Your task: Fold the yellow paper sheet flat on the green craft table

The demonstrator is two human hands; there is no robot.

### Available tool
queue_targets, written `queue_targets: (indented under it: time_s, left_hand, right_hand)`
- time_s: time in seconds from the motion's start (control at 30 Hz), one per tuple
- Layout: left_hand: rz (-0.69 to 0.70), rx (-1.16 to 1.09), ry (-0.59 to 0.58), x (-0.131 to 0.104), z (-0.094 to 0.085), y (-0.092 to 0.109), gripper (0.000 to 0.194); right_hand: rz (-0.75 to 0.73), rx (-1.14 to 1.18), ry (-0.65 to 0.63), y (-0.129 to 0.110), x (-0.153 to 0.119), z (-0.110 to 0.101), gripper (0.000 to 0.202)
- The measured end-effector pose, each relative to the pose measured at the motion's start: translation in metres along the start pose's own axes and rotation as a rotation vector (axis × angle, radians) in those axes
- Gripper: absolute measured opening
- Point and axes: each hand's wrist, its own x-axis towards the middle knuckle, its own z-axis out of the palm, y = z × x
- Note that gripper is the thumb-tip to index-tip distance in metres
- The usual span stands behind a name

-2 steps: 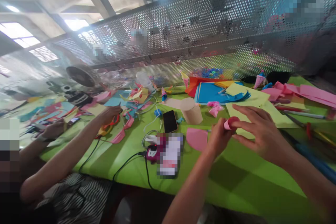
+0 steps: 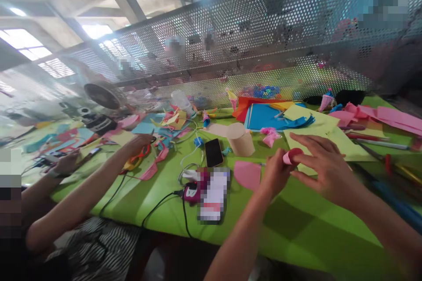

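Pink paper roll between two hands, its open mouth to the right

The landmark is the beige cylinder [image 2: 242,141], which stands on the green table [image 2: 296,246]. At far left of this cylinder, one hand of a co-worker [image 2: 67,162] is over the crowded part of the table, and the other hand of this co-worker [image 2: 141,141] reaches near an orange handle [image 2: 142,153]. Less far left of the cylinder and nearer to the viewer, there is a maroon power strip [image 2: 193,193] with cables, and beside it a blurred-out phone [image 2: 215,195]. Just left of the cylinder lies a black phone [image 2: 214,153]. Just on the near side of the cylinder is a pink paper piece [image 2: 247,174], with one curved edge, and behind the cylinder to the right lies blue paper [image 2: 263,117].

Right of the cylinder and a little nearer, the left hand [image 2: 277,167] has its fingers closed on the pink paper roll [image 2: 289,157]. The long axis of this roll goes roughly sideways, and its round opening points away from the cylinder, towards the right hand [image 2: 321,162]. The right hand has its fingers spread apart, with fingertips at the opening; I cannot tell if they press it. Farther right of the cylinder lie yellow paper [image 2: 346,144], a red pen [image 2: 367,136] and pink strips [image 2: 392,118]
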Motion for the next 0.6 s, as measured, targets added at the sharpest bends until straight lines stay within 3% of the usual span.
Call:
queue_targets:
  time_s: [0.2,0.37,0.47,0.6]
  left_hand:
    - [0.062,0.199,-0.041,-0.004,0.0,0.001,0.026]
    - [0.064,0.152,-0.05,-0.004,0.0,0.004,0.024]
    - [0.057,0.062,-0.01,-0.004,-0.001,0.003,0.021]
    - [0.072,0.016,0.06,-0.005,-0.004,0.007,0.015]
  right_hand:
    - [-0.002,-0.039,-0.066,0.0,-0.001,0.011,0.014]
    - [-0.001,-0.05,-0.077,0.0,0.0,0.011,0.017]
    - [-0.002,-0.015,-0.034,0.0,-0.001,0.004,0.013]
    - [-0.003,0.011,0.084,0.001,-0.002,-0.01,0.026]
